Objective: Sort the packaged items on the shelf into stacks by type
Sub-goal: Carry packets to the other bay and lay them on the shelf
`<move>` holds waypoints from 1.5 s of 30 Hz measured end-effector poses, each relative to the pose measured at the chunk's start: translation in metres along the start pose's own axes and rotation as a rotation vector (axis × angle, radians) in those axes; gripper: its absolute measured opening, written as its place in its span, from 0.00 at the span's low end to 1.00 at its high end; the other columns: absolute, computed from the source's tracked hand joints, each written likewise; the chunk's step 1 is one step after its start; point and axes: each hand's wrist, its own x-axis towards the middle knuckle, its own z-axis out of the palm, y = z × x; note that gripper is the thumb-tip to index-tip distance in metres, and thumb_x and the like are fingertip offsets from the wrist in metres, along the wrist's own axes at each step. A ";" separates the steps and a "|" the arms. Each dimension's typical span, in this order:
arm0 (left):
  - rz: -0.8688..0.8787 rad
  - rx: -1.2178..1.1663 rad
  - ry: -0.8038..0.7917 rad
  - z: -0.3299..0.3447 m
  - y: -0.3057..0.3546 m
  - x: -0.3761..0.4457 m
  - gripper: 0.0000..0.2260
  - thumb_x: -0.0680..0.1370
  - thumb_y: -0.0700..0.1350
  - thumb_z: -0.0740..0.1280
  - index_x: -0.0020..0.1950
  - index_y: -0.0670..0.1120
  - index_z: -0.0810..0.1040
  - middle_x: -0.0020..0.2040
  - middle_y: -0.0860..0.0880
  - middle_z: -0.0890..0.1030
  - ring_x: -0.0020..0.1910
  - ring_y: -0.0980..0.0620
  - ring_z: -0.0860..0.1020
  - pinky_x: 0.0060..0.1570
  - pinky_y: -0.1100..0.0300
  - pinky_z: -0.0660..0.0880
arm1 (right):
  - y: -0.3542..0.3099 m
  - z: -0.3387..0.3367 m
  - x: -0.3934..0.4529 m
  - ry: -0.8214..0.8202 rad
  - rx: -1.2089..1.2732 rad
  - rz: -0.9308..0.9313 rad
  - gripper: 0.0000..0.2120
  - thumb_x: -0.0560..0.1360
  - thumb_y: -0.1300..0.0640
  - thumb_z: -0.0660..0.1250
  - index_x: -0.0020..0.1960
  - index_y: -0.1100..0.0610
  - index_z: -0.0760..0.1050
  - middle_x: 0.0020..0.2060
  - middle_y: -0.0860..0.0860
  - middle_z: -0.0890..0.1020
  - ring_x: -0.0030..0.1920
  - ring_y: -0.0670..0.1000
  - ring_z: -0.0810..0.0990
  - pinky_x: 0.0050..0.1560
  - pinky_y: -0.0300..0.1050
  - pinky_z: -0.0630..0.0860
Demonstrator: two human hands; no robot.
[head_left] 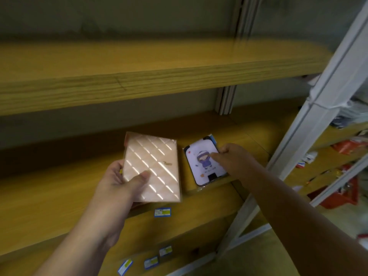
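My left hand (pixel 121 182) grips a pink quilted-pattern package (pixel 153 166) from its left edge, thumb on the front, holding it tilted above the wooden shelf (pixel 59 188). To its right a package with a cartoon figure in purple (pixel 201 164) lies on the same shelf near the front edge. My right hand (pixel 229 156) is on that cartoon package, thumb on its face and fingers curled over its right edge.
An empty wooden shelf (pixel 139 76) runs above. A white metal upright (pixel 310 124) stands at the right. Blue price labels (pixel 162 212) sit on the shelf edges below. Red and mixed packaged goods (pixel 346 148) fill the neighbouring rack at right.
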 end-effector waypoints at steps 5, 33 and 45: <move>0.028 0.005 0.020 0.026 -0.002 -0.007 0.17 0.71 0.44 0.74 0.59 0.49 0.76 0.50 0.46 0.88 0.44 0.47 0.87 0.32 0.60 0.80 | 0.026 -0.025 -0.037 0.025 0.412 0.052 0.11 0.81 0.51 0.64 0.58 0.56 0.76 0.53 0.55 0.82 0.53 0.55 0.81 0.54 0.53 0.81; -0.043 -0.017 -0.187 0.435 -0.050 -0.128 0.27 0.64 0.45 0.74 0.63 0.51 0.77 0.54 0.46 0.87 0.49 0.46 0.86 0.35 0.58 0.82 | 0.336 -0.327 -0.122 0.108 1.179 -0.069 0.09 0.78 0.58 0.65 0.45 0.52 0.84 0.47 0.57 0.87 0.47 0.58 0.87 0.38 0.49 0.84; -0.072 -0.024 -0.250 0.574 -0.081 -0.012 0.14 0.77 0.40 0.69 0.61 0.53 0.75 0.48 0.47 0.88 0.42 0.48 0.87 0.40 0.53 0.79 | 0.411 -0.397 -0.035 0.265 1.139 0.014 0.08 0.67 0.53 0.69 0.42 0.52 0.86 0.45 0.55 0.88 0.43 0.54 0.87 0.35 0.44 0.83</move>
